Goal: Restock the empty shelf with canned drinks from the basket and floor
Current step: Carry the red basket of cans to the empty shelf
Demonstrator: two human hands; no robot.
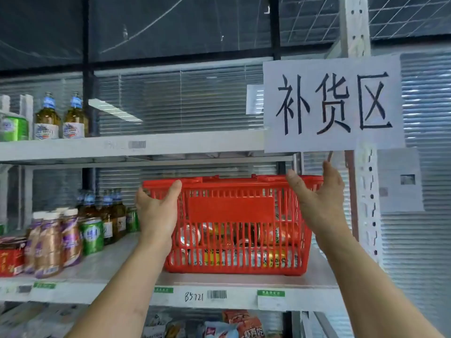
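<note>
Grey slatted blinds (pixel 185 101) behind white metal shelving upright (pixel 355 25), ceiling-light reflection.

- Basket (pixel 234 208): red plastic, slatted lattice walls, with a solid red panel at the front centre.
- Cans in basket (pixel 244 257): silver, with yellow and orange-red labelling, visible through the slats.
- Shelf (pixel 244 280): white board; front edge carries green price tags and a black barcode with handwritten black characters.
- Sign (pixel 332 103): white sheet, three large black brush-style characters.
- Upper bottles (pixel 47 118): amber liquid, blue caps, white labels with red and blue emblem.
- Green can (pixel 92 236): green body, white lettering.
- Front bottles (pixel 50 247): copper-brown and purple wrap, white caps.
- Box (pixel 11 258): red, yellow lettering.
- Upright post (pixel 367 191): white, black perforations.
</note>
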